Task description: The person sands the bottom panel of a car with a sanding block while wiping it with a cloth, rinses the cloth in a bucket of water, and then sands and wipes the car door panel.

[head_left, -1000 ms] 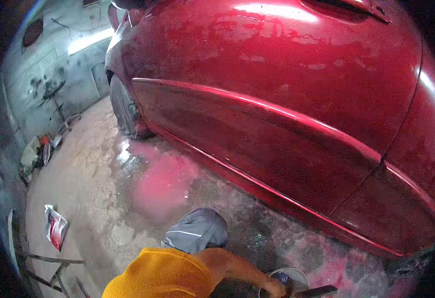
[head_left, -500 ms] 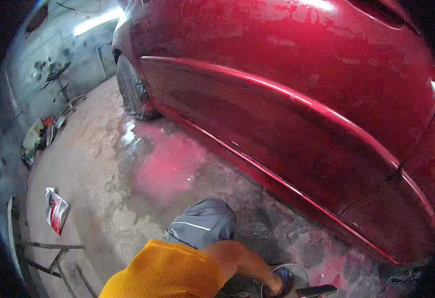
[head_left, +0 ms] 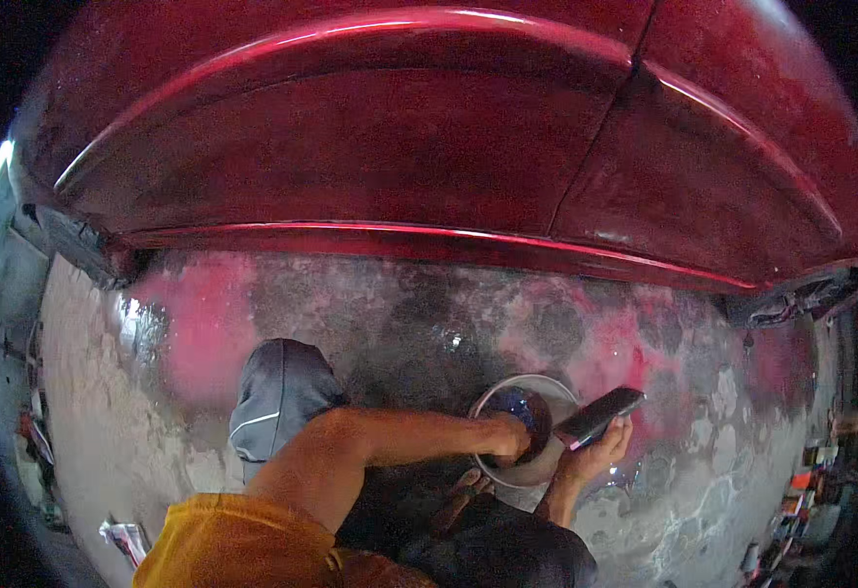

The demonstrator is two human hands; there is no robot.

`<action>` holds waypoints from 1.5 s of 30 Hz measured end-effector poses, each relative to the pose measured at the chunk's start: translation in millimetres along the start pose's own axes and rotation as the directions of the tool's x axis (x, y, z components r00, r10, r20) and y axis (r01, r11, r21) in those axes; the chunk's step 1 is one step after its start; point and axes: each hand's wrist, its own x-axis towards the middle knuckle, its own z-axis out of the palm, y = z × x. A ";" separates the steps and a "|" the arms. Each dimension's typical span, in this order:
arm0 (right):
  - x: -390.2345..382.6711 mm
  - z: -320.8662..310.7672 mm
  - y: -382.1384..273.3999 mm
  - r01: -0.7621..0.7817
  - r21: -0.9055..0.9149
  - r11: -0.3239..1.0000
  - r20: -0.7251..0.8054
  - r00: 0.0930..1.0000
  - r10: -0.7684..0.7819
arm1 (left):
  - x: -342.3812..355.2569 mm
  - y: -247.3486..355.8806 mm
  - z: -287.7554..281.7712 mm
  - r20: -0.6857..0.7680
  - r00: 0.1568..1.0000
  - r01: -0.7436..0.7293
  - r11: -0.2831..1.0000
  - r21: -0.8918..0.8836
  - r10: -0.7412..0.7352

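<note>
A pale round bucket [head_left: 537, 477] stands on the wet floor in front of me. Into it reaches my left hand [head_left: 503, 436], its fingers hidden against a dark blue, shiny bundle [head_left: 513, 402]. Whether that hand grips the bundle, I cannot tell. Just right of the bucket, my right hand [head_left: 600, 453] is closed around the lower end of a long dark rectangular block [head_left: 600, 416] with a thin pale edge. The block tilts up to the right, near the bucket's rim. A bare foot [head_left: 471, 484] shows beside the bucket.
A dark red car side [head_left: 380, 147] spans the view ahead, its lower sill [head_left: 429, 233] close above the floor. Pink stains [head_left: 209, 333] and wet patches mark the concrete. My grey-clad knee [head_left: 285, 397] is at left. Clutter [head_left: 806, 480] lines the right side.
My view has turned right, so the car side now lies across it. The bucket and block, partly seen before at the lower edge, now show fully. My left hand stays in the bucket.
</note>
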 end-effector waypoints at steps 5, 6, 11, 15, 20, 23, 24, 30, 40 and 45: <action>-4.1 8.9 -12.0 -0.158 0.201 0.967 -0.012 0.986 0.163 | 0.6 -7.8 -8.2 -0.102 0.976 -0.187 0.981 0.044 0.191; -4.2 10.4 -13.2 -0.137 0.195 0.971 -0.002 0.990 0.140 | 2.2 -4.6 -15.3 -0.007 0.998 0.057 0.969 -0.241 -0.060; -6.4 12.8 -13.2 -0.021 0.077 0.997 -0.035 0.999 0.024 | -3.6 5.0 -41.2 0.002 0.974 0.211 0.902 -0.378 -0.227; -4.2 15.7 -14.7 -0.074 0.257 0.964 -0.040 0.995 0.087 | -17.0 11.6 -46.6 -0.172 0.944 0.219 0.924 -0.315 -0.282; -3.2 18.2 -19.2 -0.047 0.181 0.982 0.029 0.999 0.042 | -26.9 18.4 -48.9 -0.234 0.933 0.227 0.953 -0.201 -0.272; -4.1 16.6 -19.2 -0.104 0.262 0.959 -0.005 0.994 0.109 | -25.4 15.8 -47.2 -0.219 0.934 0.235 0.947 -0.220 -0.283; -3.7 16.7 -17.7 -0.105 0.271 0.957 0.021 0.994 0.103 | -24.5 13.4 -46.0 -0.264 0.949 0.117 0.972 -0.205 -0.170; -1.3 10.6 -6.5 -0.106 0.238 0.966 0.023 0.994 0.104 | -18.8 6.2 -43.3 -0.231 0.951 0.137 0.949 -0.284 -0.207; 0.2 9.9 3.5 -0.074 0.275 0.958 -0.013 0.997 0.081 | -26.2 20.7 -52.6 -0.357 0.902 0.178 0.963 -0.202 -0.241; 0.2 9.3 1.5 -0.126 0.318 0.940 0.008 0.991 0.130 | -26.0 18.2 -43.2 -0.304 0.952 0.024 0.998 -0.057 -0.041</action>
